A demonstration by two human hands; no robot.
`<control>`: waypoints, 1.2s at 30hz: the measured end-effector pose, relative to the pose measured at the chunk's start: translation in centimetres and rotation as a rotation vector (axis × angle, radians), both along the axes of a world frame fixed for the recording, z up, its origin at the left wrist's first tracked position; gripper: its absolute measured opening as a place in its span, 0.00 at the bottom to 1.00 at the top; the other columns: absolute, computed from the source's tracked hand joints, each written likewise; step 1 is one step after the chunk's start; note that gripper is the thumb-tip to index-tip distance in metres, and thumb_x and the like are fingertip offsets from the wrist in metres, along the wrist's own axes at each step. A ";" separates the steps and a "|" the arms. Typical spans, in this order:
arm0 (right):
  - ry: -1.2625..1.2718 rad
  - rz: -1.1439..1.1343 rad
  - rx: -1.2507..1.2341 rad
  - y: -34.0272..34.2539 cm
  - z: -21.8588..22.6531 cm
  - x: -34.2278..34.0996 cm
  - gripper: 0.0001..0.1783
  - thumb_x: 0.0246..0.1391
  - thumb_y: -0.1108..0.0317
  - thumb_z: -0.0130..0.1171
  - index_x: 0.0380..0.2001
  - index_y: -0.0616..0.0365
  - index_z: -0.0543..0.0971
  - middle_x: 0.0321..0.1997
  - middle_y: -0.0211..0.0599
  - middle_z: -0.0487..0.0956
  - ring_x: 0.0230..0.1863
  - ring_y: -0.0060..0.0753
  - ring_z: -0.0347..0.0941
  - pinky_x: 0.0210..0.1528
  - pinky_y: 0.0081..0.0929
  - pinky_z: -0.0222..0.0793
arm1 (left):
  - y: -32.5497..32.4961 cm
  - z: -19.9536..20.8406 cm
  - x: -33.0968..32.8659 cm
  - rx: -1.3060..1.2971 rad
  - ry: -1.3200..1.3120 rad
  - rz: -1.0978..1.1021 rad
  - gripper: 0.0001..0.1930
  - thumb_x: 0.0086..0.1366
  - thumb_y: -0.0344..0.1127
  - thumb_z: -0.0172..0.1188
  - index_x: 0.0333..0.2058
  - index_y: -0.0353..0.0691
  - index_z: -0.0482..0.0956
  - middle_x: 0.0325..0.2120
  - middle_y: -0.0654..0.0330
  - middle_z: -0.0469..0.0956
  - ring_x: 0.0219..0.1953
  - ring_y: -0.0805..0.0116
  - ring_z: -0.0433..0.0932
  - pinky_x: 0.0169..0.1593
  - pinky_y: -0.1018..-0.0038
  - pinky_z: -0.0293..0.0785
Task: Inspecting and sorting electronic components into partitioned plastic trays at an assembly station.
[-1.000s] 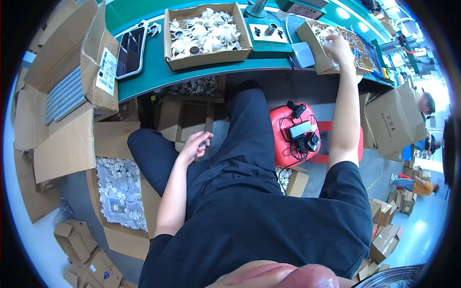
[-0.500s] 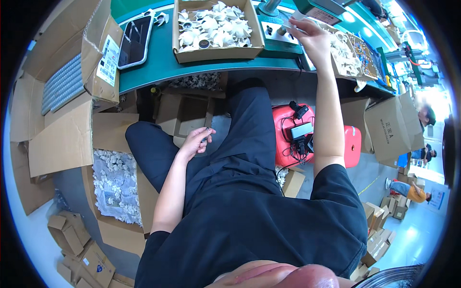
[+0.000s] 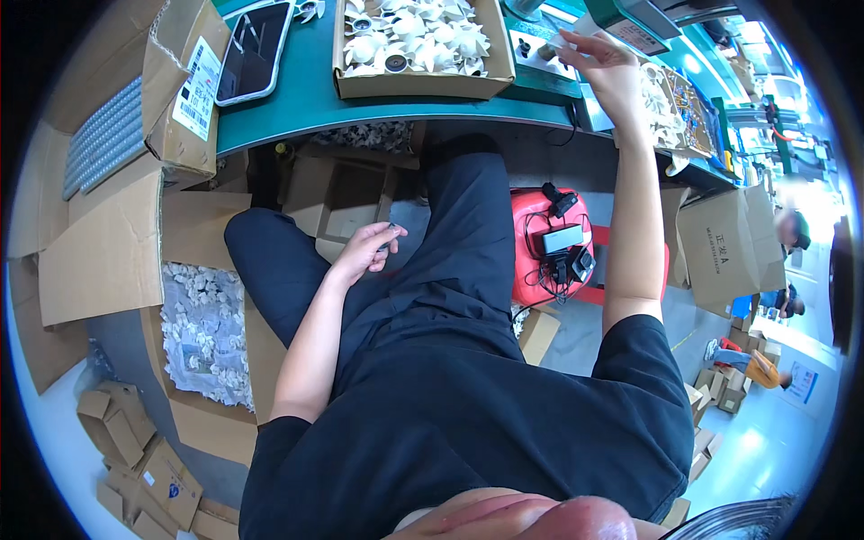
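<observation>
My right hand [image 3: 610, 76] reaches over the bench, fingertips parted beside a small metal cylinder [image 3: 547, 51] on a pale-topped press fixture [image 3: 536, 56]. No held piece shows between those fingers. Low over my lap, my left hand [image 3: 363, 252] is closed on a small dark piece [image 3: 385, 247], mostly covered by the fingers. Left of the fixture, an open cardboard box [image 3: 423, 87] holds many white plastic fan wheels [image 3: 416, 40], some with dark round hubs. More white pieces [image 3: 660, 112] lie right of my right wrist.
A black tray with a white rim [image 3: 273, 90] lies at the bench's left. Beside it, an open carton [image 3: 193, 99] holds rows of grey cylindrical parts [image 3: 106, 135]. A red stool [image 3: 531, 261] bears cables and devices. Under the bench and at floor level stand cartons, one with white pieces [image 3: 207, 333].
The view has shifted, so the bench sits higher in it. My right fingers have moved slightly off the metal cylinder, and the pale piece at their tips no longer shows. My left hand keeps its hold.
</observation>
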State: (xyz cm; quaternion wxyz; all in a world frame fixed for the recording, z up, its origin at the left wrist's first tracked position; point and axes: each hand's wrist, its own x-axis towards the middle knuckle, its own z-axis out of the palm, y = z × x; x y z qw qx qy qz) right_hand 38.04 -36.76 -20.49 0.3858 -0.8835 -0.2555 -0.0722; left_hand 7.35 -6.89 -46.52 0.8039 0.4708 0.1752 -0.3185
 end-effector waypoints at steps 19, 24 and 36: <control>-0.247 -0.019 -0.083 -1.3 -1.4 -0.8 0.30 0.55 0.58 0.76 0.61 0.51 0.82 0.69 0.44 0.74 0.59 0.38 0.80 0.57 0.33 0.81 | 0.2 -0.2 -1.5 0.029 -0.032 0.026 0.14 0.76 0.42 0.59 0.50 0.38 0.81 0.29 0.68 0.73 0.19 0.87 0.59 0.20 0.85 0.55; 0.159 -0.074 0.570 -3.6 -2.8 2.2 0.24 0.64 0.64 0.66 0.61 0.63 0.80 0.54 0.40 0.85 0.53 0.31 0.83 0.54 0.30 0.79 | 0.7 -0.4 -1.3 0.049 -0.017 0.052 0.14 0.76 0.43 0.58 0.50 0.38 0.81 0.29 0.68 0.73 0.19 0.87 0.59 0.20 0.85 0.55; 0.032 0.023 0.517 -2.3 -5.8 1.5 0.24 0.70 0.64 0.58 0.63 0.67 0.76 0.57 0.45 0.83 0.61 0.34 0.77 0.67 0.31 0.68 | 0.4 -1.2 -0.7 -0.008 -0.022 0.111 0.13 0.77 0.41 0.58 0.50 0.38 0.80 0.30 0.68 0.74 0.20 0.87 0.61 0.21 0.86 0.57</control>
